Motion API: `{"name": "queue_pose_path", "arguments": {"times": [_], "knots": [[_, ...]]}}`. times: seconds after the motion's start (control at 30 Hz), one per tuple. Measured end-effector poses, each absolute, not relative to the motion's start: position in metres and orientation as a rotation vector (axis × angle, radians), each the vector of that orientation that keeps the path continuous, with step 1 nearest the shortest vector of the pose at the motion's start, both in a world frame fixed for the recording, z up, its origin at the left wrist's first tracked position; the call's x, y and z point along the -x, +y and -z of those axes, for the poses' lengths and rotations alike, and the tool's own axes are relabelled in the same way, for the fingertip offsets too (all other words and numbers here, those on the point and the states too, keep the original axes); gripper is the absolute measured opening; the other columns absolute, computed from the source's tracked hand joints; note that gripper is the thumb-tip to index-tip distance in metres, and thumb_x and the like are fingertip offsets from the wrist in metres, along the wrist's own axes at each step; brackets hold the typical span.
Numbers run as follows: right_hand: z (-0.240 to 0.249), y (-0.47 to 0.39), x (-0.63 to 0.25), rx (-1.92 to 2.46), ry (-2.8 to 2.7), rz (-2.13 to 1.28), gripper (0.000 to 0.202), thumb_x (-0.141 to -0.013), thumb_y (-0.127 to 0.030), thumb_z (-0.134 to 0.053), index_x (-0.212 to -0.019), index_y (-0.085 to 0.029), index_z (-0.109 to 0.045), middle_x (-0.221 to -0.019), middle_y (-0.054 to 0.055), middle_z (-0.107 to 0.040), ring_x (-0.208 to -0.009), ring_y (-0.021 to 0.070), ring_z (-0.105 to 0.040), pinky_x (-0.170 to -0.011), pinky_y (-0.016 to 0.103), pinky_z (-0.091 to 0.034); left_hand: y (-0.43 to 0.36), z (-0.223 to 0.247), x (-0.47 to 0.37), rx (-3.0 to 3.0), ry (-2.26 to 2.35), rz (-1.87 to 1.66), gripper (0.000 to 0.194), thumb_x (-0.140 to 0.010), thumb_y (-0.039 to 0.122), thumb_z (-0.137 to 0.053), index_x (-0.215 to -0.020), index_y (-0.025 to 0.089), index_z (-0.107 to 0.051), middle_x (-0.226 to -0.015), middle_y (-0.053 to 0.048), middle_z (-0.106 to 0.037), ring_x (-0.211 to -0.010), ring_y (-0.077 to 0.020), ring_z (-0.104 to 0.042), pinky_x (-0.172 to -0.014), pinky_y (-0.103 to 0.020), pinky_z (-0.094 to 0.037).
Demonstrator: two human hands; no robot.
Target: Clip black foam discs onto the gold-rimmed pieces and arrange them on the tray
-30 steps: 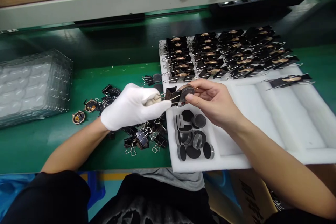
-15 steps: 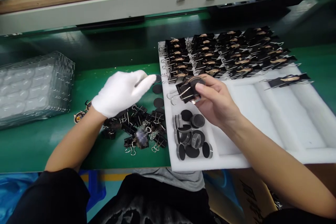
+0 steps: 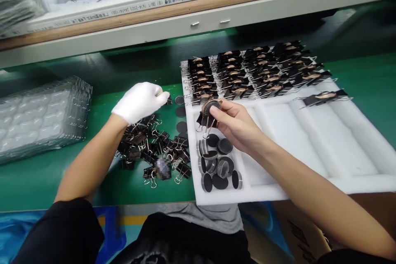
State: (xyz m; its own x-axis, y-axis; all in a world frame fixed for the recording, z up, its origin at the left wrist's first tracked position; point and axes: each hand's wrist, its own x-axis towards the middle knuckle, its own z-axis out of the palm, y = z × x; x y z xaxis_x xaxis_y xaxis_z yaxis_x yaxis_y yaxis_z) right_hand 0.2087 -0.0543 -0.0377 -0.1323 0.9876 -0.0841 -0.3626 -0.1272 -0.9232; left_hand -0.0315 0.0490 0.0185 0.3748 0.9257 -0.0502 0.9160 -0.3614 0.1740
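My left hand (image 3: 140, 101), in a white glove, is closed above the pile of black binder clips (image 3: 154, 144); a small dark piece shows at its fingertips, too small to name. My bare right hand (image 3: 236, 123) grips a round copper-rimmed part (image 3: 212, 108) with a dark disc face, the thumb pressed on it. A black binder clip (image 3: 206, 121) is on that part, its wire handles pointing down. Below this hand, dark discs (image 3: 225, 146) lie in a compartment of the white foam tray (image 3: 272, 194). More dark discs (image 3: 182, 127) rest on the green table between pile and tray.
Rows of clipped copper-coloured parts (image 3: 232, 73) fill the tray's back, with one clipped part (image 3: 324, 96) apart at the right. Stacked clear plastic trays (image 3: 40, 115) stand at the left. A shelf edge (image 3: 154, 29) crosses behind.
My gloved left hand has drawn back from the discs beside the tray, its fingers closing. The clip in my right hand has turned from pointing left to pointing down. The view has shifted.
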Motion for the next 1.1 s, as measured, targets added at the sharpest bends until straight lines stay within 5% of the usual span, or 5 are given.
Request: {"name": "queue_pose_path", "arguments": {"times": [0.13, 0.33, 0.57, 0.9, 1.1], "knots": [[0.038, -0.058, -0.209, 0.896, -1.14, -1.481, 0.025, -0.087, -0.047, -0.085, -0.103, -0.028, -0.084, -0.135, 0.005, -0.075, -0.124, 0.022, -0.068, -0.114, 0.04, -0.051, -0.005, -0.03, 0.025, -2.481, 1.404, -0.639, 0.051, -0.099, 0.043, -0.055, -0.057, 0.021, -0.036, -0.053, 0.004, -0.037, -0.053, -0.0111, -0.033, -0.056, -0.032, -0.026], [0.037, -0.063, -0.201, 0.862, -1.305, -1.463, 0.027, -0.078, -0.05, -0.091, -0.09, -0.027, -0.084, -0.1, 0.005, -0.08, -0.096, 0.0234, -0.073, -0.091, 0.04, -0.06, -0.03, -0.007, 0.02, -2.628, 0.984, -0.72, 0.045, -0.099, 0.044, -0.061, -0.062, 0.021, -0.048, -0.052, 0.005, -0.052, -0.049, -0.0085, -0.04, -0.053, -0.027, -0.031], [0.04, -0.063, -0.197, 0.863, -1.299, -1.319, 0.021, -0.08, -0.045, -0.091, -0.086, -0.026, -0.083, -0.095, 0.005, -0.08, -0.095, 0.0229, -0.074, -0.09, 0.039, -0.06, -0.023, 0.001, 0.022, -2.536, 1.383, -0.577, 0.049, -0.082, 0.069, -0.068, -0.08, 0.021, -0.059, -0.057, 0.003, -0.061, -0.049, -0.0125, -0.052, -0.055, -0.027, -0.034], [0.034, -0.064, -0.206, 0.836, -1.409, -1.392, 0.018, -0.095, -0.042, -0.078, -0.097, -0.024, -0.076, -0.103, 0.005, -0.078, -0.092, 0.0197, -0.076, -0.087, 0.034, -0.061, -0.015, 0.002, 0.027, -2.474, 1.123, -0.93, 0.052, -0.089, 0.038, -0.062, -0.051, 0.02, -0.032, -0.047, 0.007, -0.027, -0.047, -0.0072, -0.023, -0.049, -0.028, -0.02], [0.033, -0.061, -0.209, 0.92, -1.232, -1.687, 0.026, -0.094, -0.047, -0.079, -0.1, -0.022, -0.076, -0.103, 0.007, -0.082, -0.083, 0.0184, -0.077, -0.073, 0.031, -0.061, -0.002, -0.01, 0.037, -2.363, 1.092, -0.508, 0.052, -0.096, 0.04, -0.058, -0.057, 0.02, -0.031, -0.055, 0.006, -0.026, -0.055, -0.0087, -0.025, -0.054, -0.028, -0.021]]}}
